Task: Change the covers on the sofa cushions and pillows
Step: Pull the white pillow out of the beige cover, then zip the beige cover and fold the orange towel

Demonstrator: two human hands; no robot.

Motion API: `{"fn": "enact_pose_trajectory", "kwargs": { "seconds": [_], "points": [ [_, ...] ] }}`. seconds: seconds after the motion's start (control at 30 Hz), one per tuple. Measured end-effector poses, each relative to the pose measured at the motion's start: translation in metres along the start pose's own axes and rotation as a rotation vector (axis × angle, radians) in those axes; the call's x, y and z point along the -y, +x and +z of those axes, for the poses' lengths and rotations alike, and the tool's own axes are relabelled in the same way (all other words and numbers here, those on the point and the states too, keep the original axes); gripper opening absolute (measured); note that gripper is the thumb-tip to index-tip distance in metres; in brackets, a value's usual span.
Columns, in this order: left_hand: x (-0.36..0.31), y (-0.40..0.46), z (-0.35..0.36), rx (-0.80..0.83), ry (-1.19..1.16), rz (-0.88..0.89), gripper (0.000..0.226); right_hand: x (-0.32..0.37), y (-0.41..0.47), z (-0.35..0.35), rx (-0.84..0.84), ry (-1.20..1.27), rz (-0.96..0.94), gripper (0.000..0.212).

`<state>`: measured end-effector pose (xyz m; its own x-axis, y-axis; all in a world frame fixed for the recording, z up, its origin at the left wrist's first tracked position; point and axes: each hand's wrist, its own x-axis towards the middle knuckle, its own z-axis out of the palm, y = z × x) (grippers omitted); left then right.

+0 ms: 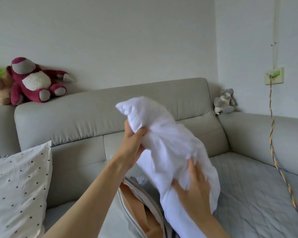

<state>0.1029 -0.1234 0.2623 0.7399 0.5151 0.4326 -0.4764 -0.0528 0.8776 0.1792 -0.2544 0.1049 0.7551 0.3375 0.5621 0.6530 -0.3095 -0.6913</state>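
Note:
A white pillow insert [169, 148] is held up over the sofa seat, squeezed and creased. My left hand [133, 141] grips its upper end, fingers curled into the fabric. My right hand [193, 191] lies against its lower part, fingers spread and pressing into the cloth. Below the insert lies a beige and tan cushion cover [138, 208] with a zip along its edge, on the seat. A white pillow with dark dots [19, 189] leans at the left.
The grey sofa [67, 117] has a quilted grey seat pad [251, 194]. Plush toys sit on the backrest: a maroon bear [33, 81] at left, a small grey toy [224, 101] in the corner. A braided cable [275, 152] hangs from a wall socket [274, 75] at right.

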Motion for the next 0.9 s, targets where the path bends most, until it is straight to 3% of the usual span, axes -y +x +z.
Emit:
{"fn": "enact_pose_trajectory", "kwargs": {
  "seconds": [0.1,0.2,0.27,0.37,0.5,0.57,0.6,0.7,0.9],
  "points": [
    [-0.024,0.026,0.01,0.125,-0.086,0.159,0.047,0.007,0.031,0.003,-0.216,0.194,-0.056,0.075],
    [-0.038,0.06,-0.013,-0.003,-0.018,0.219,0.044,0.013,0.073,0.021,-0.203,-0.051,-0.213,0.073],
    [-0.033,0.076,-0.039,-0.183,0.269,0.126,0.052,0.009,0.097,0.039,0.024,-0.209,-0.309,0.076],
    [-0.007,0.072,-0.092,-0.358,0.851,-0.158,0.068,0.001,0.109,0.055,0.506,-0.073,-0.115,0.069],
    [0.042,0.021,-0.153,-0.159,1.105,-0.501,0.053,-0.003,0.065,0.067,0.642,0.125,-0.018,0.041],
    [0.061,-0.018,-0.173,-0.096,1.156,-0.655,0.058,-0.012,0.035,0.068,0.667,0.105,0.014,0.05],
    [0.072,-0.038,-0.18,-0.093,1.155,-0.74,0.061,-0.021,0.022,0.064,0.677,0.023,0.055,0.058],
    [0.105,-0.099,-0.188,-0.23,0.802,-0.959,0.041,-0.051,-0.002,0.048,0.732,-0.153,0.269,0.064],
    [0.114,-0.144,-0.167,-0.35,0.472,-0.965,0.025,-0.053,-0.017,0.027,0.742,0.056,0.65,0.07]
  ]
}}
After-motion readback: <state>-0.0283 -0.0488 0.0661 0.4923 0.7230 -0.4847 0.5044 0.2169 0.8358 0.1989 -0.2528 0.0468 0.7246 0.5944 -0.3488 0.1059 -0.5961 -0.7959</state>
